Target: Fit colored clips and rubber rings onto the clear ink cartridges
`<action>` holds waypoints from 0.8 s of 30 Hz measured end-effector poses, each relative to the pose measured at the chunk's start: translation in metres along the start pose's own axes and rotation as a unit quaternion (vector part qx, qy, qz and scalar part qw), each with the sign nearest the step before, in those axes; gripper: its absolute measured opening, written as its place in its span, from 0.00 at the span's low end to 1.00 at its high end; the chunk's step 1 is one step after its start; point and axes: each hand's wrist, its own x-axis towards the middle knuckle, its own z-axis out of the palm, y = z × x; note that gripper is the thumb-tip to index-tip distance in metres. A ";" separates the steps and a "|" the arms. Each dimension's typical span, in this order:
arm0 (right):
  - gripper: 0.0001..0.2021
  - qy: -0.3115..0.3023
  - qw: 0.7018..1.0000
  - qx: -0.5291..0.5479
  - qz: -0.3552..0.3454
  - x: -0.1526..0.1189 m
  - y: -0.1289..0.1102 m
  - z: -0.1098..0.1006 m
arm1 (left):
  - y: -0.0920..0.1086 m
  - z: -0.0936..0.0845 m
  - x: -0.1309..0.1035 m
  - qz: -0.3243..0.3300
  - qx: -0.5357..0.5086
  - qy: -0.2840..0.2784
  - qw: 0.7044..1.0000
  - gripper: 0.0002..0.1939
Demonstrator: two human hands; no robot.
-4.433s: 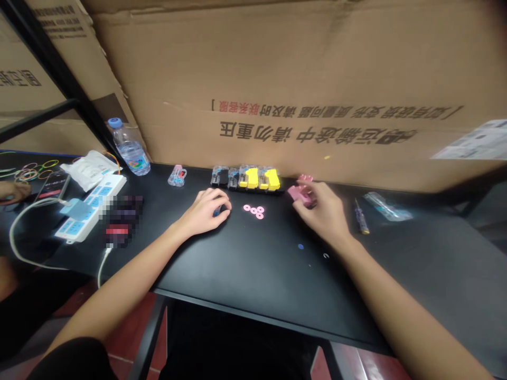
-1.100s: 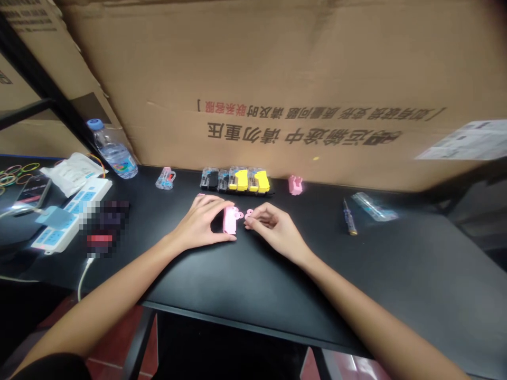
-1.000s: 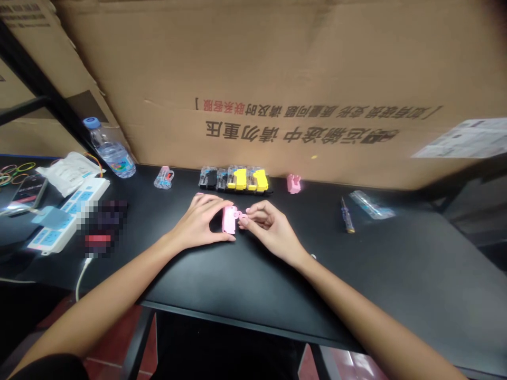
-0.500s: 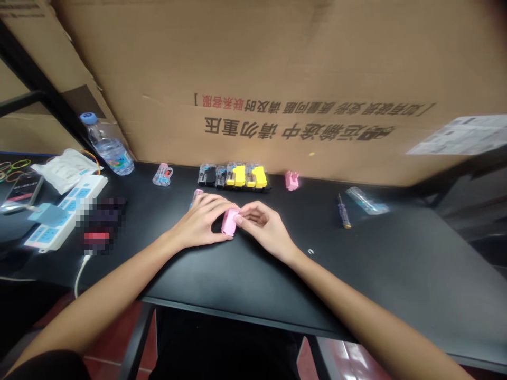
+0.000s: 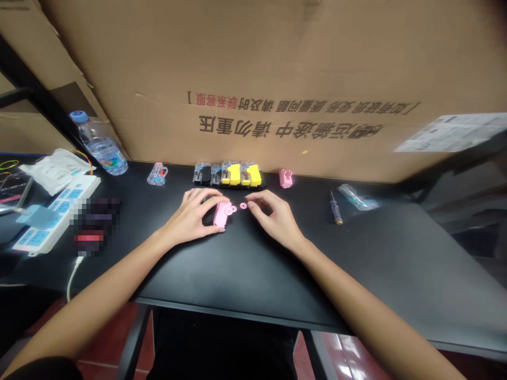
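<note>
My left hand [image 5: 192, 215] is closed on a small pink plastic block [image 5: 220, 216], thumb at its near end and fingers at its far end. A pink ring-shaped disc [image 5: 228, 210] shows against the block's right side, with a second pink disc [image 5: 233, 209] partly overlapped by it. Slightly to the right is a separate pink ring [image 5: 243, 206], close to the fingertips of my right hand [image 5: 273, 214]. That hand is open, with thumb and index finger apart and nothing visible between them. Whether its fingertips touch the ring, I cannot tell.
Along the cardboard [image 5: 245, 63] stand clear-and-black cases with yellow parts [image 5: 233, 174], a clear case [image 5: 157, 174] and another pink piece [image 5: 285, 178]. A screwdriver [image 5: 336, 207] and a clear packet [image 5: 357, 197] lie right. A power strip [image 5: 59, 211] and water bottle [image 5: 101, 145] are left.
My right hand has drawn away from the pink block to the right and its fingers have parted. Pink discs now show between the hands. My left hand still holds the block.
</note>
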 end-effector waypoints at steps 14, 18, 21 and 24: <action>0.16 -0.093 0.959 -0.246 -0.109 0.004 0.017 -0.006 | 0.004 -0.001 0.002 -0.015 -0.049 -0.011 0.999 0.38; 0.14 -0.064 0.978 -0.186 -0.066 0.004 0.015 -0.009 | 0.003 0.000 0.001 -0.021 -0.051 0.008 0.998 0.38; 0.11 -0.033 0.998 -0.047 0.010 0.003 0.006 -0.005 | 0.004 -0.001 0.001 -0.008 -0.050 0.020 0.999 0.35; 0.13 -0.027 0.987 0.121 0.098 -0.002 -0.010 0.004 | 0.004 0.000 0.002 0.016 -0.050 0.013 0.999 0.33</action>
